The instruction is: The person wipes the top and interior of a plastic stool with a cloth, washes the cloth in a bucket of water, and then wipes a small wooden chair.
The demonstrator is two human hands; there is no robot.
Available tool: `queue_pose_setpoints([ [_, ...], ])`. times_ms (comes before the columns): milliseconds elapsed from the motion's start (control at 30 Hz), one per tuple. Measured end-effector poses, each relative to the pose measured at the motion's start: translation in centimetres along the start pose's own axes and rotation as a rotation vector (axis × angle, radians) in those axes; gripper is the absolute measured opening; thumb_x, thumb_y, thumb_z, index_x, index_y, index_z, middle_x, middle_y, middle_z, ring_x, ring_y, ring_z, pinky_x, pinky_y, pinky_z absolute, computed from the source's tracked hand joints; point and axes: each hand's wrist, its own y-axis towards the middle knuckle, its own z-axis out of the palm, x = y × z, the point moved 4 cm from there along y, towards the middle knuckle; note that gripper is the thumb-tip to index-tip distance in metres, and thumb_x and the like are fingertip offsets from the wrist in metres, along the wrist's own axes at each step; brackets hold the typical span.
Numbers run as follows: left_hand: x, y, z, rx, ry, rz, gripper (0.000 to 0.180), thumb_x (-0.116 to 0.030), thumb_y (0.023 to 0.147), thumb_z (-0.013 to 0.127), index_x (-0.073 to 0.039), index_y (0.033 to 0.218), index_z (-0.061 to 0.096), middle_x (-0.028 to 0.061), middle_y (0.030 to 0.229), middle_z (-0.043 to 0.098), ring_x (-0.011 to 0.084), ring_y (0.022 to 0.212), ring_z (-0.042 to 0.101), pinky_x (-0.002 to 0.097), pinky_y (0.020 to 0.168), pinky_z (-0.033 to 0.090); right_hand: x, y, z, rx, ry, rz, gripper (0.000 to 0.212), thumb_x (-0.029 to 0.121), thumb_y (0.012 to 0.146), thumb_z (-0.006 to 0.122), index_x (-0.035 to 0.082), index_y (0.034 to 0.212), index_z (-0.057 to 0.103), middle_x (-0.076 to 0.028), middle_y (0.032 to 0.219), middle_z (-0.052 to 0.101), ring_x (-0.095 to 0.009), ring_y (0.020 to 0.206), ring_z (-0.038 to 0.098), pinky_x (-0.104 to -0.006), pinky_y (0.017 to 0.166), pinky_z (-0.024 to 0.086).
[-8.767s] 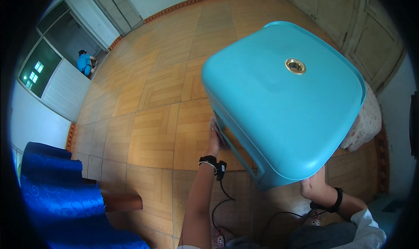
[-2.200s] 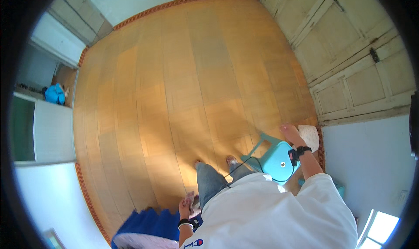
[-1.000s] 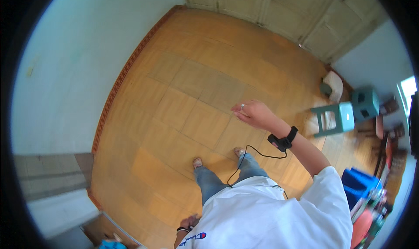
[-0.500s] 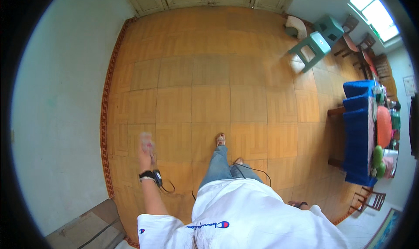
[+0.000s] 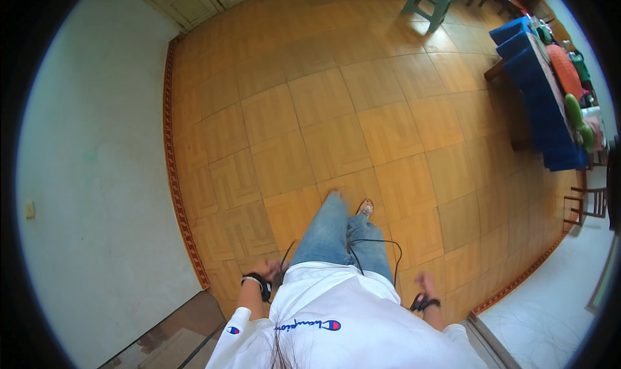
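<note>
My left hand (image 5: 268, 268) hangs low beside my left hip, with a black band at its wrist. Motion smears its fingers, and no object shows in it. On the other side, my right hand (image 5: 425, 282) is held out from my hip, also blurred, above the tiled floor (image 5: 349, 142). A dark wristband with a small device sits behind it. Thin black cables (image 5: 381, 241) loop across the front of my jeans (image 5: 323, 230), below a white T-shirt. One sandalled foot (image 5: 365, 206) shows sharply; the other is blurred.
A table with a blue cloth (image 5: 540, 104), loaded with several items, stands to the right. Beyond it are a green stool (image 5: 430, 1) and wooden chairs. A wall (image 5: 97, 162) runs along the left. A brown piece of furniture (image 5: 162, 330) is at lower left.
My left hand has swung back from in front to beside my hip. My right hand has come forward into clearer view. The room has turned and shifted as I step.
</note>
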Motion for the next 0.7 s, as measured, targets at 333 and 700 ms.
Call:
queue_pose_setpoints([
  [333,8.1,-1.5,-7.6,-0.206,0.186,0.095,0.044,-0.044,0.088,0.047,-0.006,0.109,0.054,0.0198,0.095,0.062,0.0348,0.083,0.060,0.0412,0.069,0.047,-22.9,-12.4,-1.1,0.275,-0.114,0.318,0.041,0.043,0.086,0.044,0.005,0.081,0.059,-0.010,0.071,0.062,-0.020,0.052,0.055,-0.0344,0.045,0.044],
  [700,2.3,-8.1,-16.7,-0.358,-0.509,0.867,0.051,-0.007,0.076,0.062,-0.004,0.124,0.044,0.0116,0.113,0.054,0.0202,0.102,0.055,0.0302,0.087,0.046,20.7,-23.9,23.6,0.254,-0.468,-0.851,0.051,0.045,0.091,0.047,0.009,0.127,0.048,-0.007,0.126,0.051,-0.018,0.119,0.046,-0.0341,0.098,0.034],
])
